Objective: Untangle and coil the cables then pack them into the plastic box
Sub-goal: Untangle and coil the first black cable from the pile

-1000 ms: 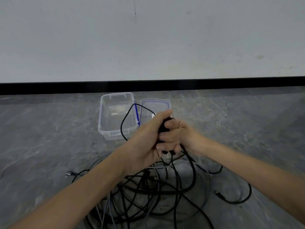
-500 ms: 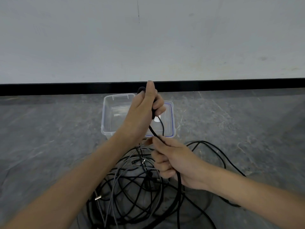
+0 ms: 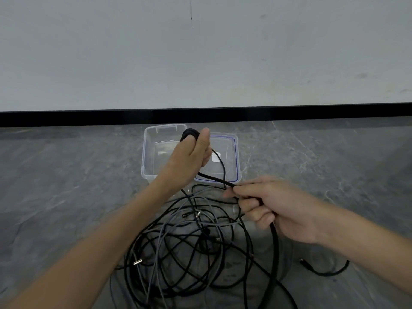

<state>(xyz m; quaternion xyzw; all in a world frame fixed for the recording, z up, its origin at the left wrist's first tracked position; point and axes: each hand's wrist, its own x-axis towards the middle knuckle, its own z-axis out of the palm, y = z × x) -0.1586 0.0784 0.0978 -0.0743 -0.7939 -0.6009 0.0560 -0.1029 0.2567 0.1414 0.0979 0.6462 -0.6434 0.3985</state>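
The black cable [image 3: 215, 179] looks limp and light: left hand [image 3: 189, 159] grips its coil [image 3: 189, 132], right hand [image 3: 281, 208] pinches the slack run.

Surface: grey marbled stone floor [image 3: 66, 186], ending at a black skirting strip [image 3: 89, 118] along the far wall.
Far centre: clear rectangular plastic box [image 3: 147, 157], upright, lid off.
Just beside it, right: flat clear plastic lid with blue seal [image 3: 233, 168], white sticker at centre.
Near centre: loose tangle of black and grey cables [image 3: 178, 248], metal plug tips showing.
Right: curved black cable end [image 3: 323, 272], lying apart from the tangle.
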